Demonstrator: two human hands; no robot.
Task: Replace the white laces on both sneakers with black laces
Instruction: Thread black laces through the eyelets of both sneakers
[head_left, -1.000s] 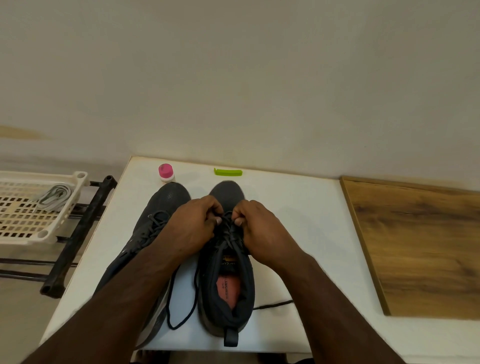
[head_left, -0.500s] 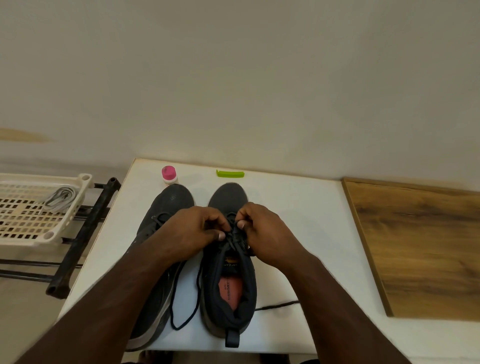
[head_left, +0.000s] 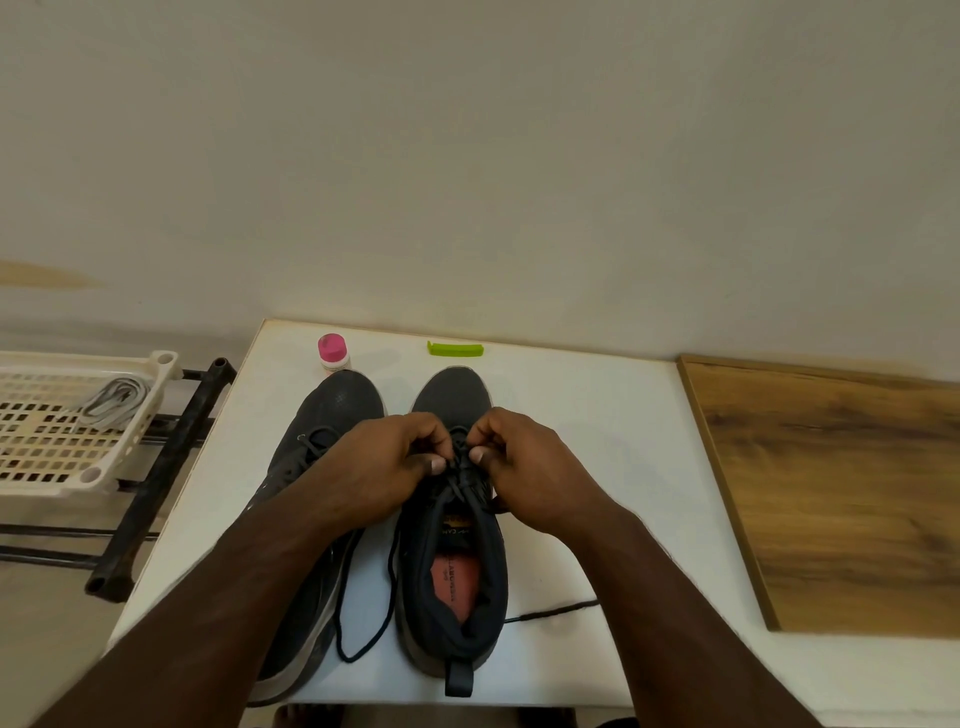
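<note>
both hands pinch the black lace (head_left: 460, 470) over the right sneaker (head_left: 457, 561): left hand (head_left: 384, 467) and right hand (head_left: 530, 467) meet, thumbs nearly touching, at its upper eyelets. the left sneaker (head_left: 317, 467) sits just beside it (already black-laced) on the white table (head_left: 597, 441). white laces (head_left: 111, 402) lie in the basket (head_left: 52, 467).

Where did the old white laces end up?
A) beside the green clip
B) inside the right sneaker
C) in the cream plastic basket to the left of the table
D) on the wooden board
C: the bundled white laces lie in the cream basket, off the table's left side.
</note>
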